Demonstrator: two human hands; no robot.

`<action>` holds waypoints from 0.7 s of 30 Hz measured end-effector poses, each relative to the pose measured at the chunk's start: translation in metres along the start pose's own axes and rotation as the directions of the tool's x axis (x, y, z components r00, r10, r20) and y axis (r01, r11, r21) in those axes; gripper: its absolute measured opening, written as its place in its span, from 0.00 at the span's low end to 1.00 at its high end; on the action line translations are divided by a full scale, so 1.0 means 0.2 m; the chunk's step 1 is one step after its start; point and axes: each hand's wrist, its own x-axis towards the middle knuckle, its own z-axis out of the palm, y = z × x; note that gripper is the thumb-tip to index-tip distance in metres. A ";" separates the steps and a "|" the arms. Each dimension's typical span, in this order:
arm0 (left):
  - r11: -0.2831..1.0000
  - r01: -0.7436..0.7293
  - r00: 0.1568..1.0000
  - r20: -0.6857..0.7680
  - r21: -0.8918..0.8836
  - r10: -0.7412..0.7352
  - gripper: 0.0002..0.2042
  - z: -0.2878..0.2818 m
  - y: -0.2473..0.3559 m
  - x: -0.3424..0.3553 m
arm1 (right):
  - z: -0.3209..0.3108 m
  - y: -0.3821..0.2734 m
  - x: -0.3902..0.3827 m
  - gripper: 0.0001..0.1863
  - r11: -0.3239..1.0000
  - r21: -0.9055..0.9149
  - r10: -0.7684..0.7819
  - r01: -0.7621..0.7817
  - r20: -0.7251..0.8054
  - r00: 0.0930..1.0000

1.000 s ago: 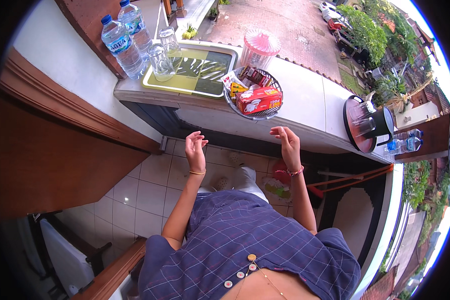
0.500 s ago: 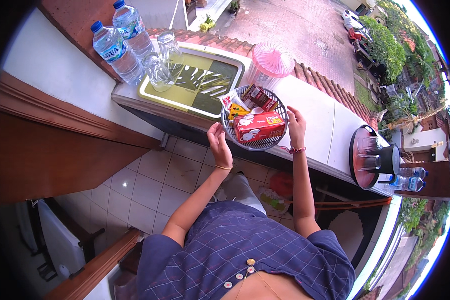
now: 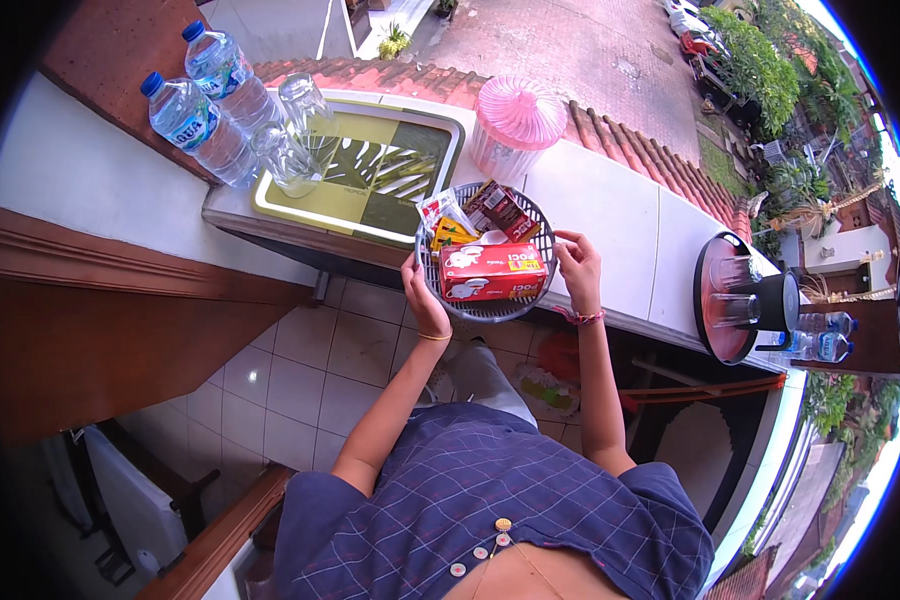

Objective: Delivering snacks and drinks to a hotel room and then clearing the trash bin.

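Observation:
My left hand [image 3: 422, 300] and my right hand [image 3: 580, 270] are closed on opposite sides of a round grey plastic basket [image 3: 487, 312] at the front edge of the white counter. The basket holds a red box [image 3: 492, 272], a yellow sachet [image 3: 453, 233], brown sachets [image 3: 500, 206] and a white packet [image 3: 440, 212]. Behind it stand a pink-lidded container [image 3: 518, 120] and a green-patterned tray [image 3: 375, 150] with two clear glasses [image 3: 290, 165].
Two water bottles [image 3: 195, 130] stand at the counter's left end. At the right are a round tray [image 3: 715, 270] with glasses and a black jug [image 3: 778, 305], and more bottles [image 3: 832, 346]. A wooden door [image 3: 110, 330] is at the left, tiled floor [image 3: 280, 400] below, a paved yard beyond.
Both my hands have risen from beside the counter and taken hold of the basket's sides. The basket now sits lower in the picture.

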 end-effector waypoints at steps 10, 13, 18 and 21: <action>0.986 0.037 0.999 0.032 -0.164 -0.032 0.18 -0.07 0.00 -0.03 | 0.04 0.01 -0.22 0.15 1.000 -0.018 0.023 -0.025 -0.073 0.997; 0.986 0.013 0.999 0.053 -0.165 -0.005 0.18 -0.11 0.00 -0.05 | 0.05 0.02 -0.27 0.18 0.998 -0.042 0.036 -0.039 -0.059 0.998; 0.993 0.027 0.997 0.078 -0.118 -0.018 0.18 -0.17 0.03 -0.07 | 0.07 0.03 -0.35 0.19 0.995 -0.087 0.054 -0.057 -0.035 0.998; 0.990 0.032 0.997 0.080 -0.140 -0.021 0.18 -0.19 0.07 -0.10 | 0.08 0.00 -0.41 0.19 0.996 -0.058 0.060 -0.062 -0.039 0.997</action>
